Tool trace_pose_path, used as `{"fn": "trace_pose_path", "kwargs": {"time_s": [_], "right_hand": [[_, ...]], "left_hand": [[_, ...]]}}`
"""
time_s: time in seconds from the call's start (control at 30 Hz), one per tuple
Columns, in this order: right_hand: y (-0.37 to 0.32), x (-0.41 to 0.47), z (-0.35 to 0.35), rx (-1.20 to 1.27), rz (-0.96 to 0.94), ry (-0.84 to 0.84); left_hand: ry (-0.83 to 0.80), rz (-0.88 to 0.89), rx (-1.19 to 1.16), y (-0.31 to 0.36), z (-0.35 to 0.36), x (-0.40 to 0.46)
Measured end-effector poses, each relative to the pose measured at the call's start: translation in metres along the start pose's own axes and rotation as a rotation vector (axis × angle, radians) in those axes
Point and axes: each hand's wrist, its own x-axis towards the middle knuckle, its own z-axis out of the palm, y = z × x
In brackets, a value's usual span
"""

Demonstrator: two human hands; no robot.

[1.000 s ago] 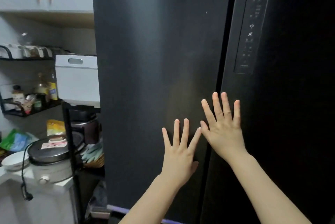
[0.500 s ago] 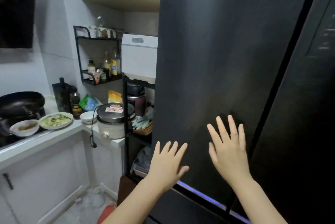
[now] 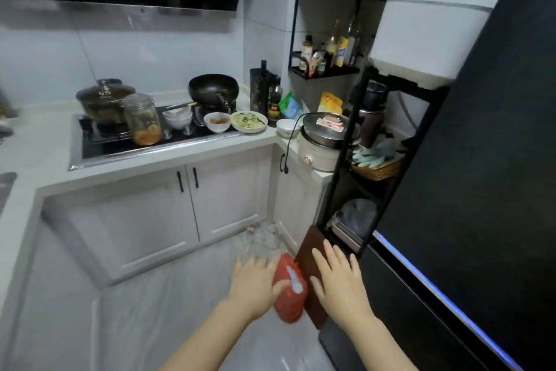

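Lower centre of the frame: left hand and right hand, fingers spread and holding nothing, flank a red pouch on the floor beside the refrigerator; it looks soft, light, possibly slippery; best grasped around its middle.

My left hand, right hand: fingers spread, holding nothing. Red container on floor, seen between them. Black fridge at right.

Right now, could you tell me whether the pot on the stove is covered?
Covered: a lid with a knob sits flat on the pot, closing its rim.
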Motion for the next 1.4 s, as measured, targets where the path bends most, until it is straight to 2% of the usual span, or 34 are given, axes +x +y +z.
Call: {"fn": "trace_pose_path", "kwargs": {"time_s": [0.17, 0.43, 0.57, 0.7, 1.1, 1.23, 1.4], "right_hand": [[-0.074, 0.027, 0.015, 0.053, -0.194, -0.08], [-0.202, 0.06, 0.012, 0.165, -0.442, -0.216], [-0.26, 0.067, 0.021, 0.187, -0.596, -0.187], [-0.318, 0.066, 0.021, 0.184, -0.79, -0.314], [-0.46, 0.048, 0.015, 0.167, -1.386, -0.238], [-0.491, 0.04, 0.005, 0.119, -1.613, -0.334], [-0.52, 0.024, -0.002, 0.045, -1.841, -0.368]], "left_hand": [[-0.077, -0.201, -0.062, -0.07, 0.023, -0.029], [-0.062, -0.482, -0.136, -0.171, 0.035, -0.079], [-0.056, -0.619, -0.17, -0.211, 0.046, -0.114], [-0.041, -0.782, -0.215, -0.241, 0.052, -0.155], [0.077, -1.32, -0.315, -0.269, 0.047, -0.256], [0.126, -1.533, -0.338, -0.26, 0.047, -0.28], [0.203, -1.766, -0.354, -0.242, 0.053, -0.309]]}}
